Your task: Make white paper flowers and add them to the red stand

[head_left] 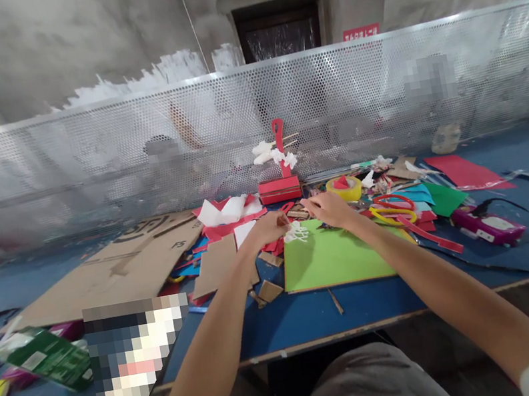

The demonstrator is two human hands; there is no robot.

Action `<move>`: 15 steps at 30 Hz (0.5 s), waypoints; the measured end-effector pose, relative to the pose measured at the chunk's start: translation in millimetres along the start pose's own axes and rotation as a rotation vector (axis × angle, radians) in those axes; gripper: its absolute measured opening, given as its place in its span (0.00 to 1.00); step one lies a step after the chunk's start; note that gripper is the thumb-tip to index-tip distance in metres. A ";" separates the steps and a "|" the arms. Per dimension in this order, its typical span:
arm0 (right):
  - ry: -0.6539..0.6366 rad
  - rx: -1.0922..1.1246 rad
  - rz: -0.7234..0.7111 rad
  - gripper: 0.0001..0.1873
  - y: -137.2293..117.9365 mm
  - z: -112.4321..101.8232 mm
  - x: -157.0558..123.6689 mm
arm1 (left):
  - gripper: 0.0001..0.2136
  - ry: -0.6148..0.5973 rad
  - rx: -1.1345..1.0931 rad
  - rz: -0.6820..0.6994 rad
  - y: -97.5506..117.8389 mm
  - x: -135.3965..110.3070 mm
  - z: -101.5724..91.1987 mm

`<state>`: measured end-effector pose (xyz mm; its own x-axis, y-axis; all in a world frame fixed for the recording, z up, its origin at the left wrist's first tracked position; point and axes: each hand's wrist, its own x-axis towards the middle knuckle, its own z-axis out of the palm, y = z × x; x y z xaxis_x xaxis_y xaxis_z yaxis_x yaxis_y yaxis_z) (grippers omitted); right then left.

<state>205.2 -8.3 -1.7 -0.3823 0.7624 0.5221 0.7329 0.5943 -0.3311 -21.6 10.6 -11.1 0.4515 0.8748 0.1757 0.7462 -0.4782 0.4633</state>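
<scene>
Both my arms reach forward over a blue table (314, 314). My left hand (269, 225) is closed in a pinch on a small brown piece near the far edge of a light green sheet (333, 257). My right hand (328, 207) is closed too, fingers pinched close to the left hand; what it grips is too small to name. A white tangle of fluffy material (296, 232) lies just below both hands on the green sheet. Behind them stands a red box with a red upright and white tufts (280, 175).
A large cardboard sheet (118, 266) lies at left, with smaller cardboard pieces (218, 266). Yellow tape roll (344, 189), red and yellow scissors (390, 207), coloured paper scraps, a pink glue gun (487, 227) with black cable sit at right. Perforated metal screen (251, 119) closes off the back.
</scene>
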 end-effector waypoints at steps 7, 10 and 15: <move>0.001 -0.022 0.006 0.33 -0.3 2.0 0.4 | 0.07 0.027 0.117 -0.047 4.1 -3.2 -0.9; -0.003 -0.039 0.010 0.33 -1.9 1.0 0.1 | 0.07 0.027 0.108 -0.059 6.5 -3.6 -2.4; -0.012 -0.052 0.001 0.32 -4.2 -0.9 -0.9 | 0.06 0.025 0.111 -0.045 8.7 -4.2 -3.8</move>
<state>203.0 -11.8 -0.1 -0.3879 0.7664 0.5120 0.7613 0.5796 -0.2907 -18.9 3.1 -4.5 0.4049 0.8967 0.1787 0.8156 -0.4426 0.3728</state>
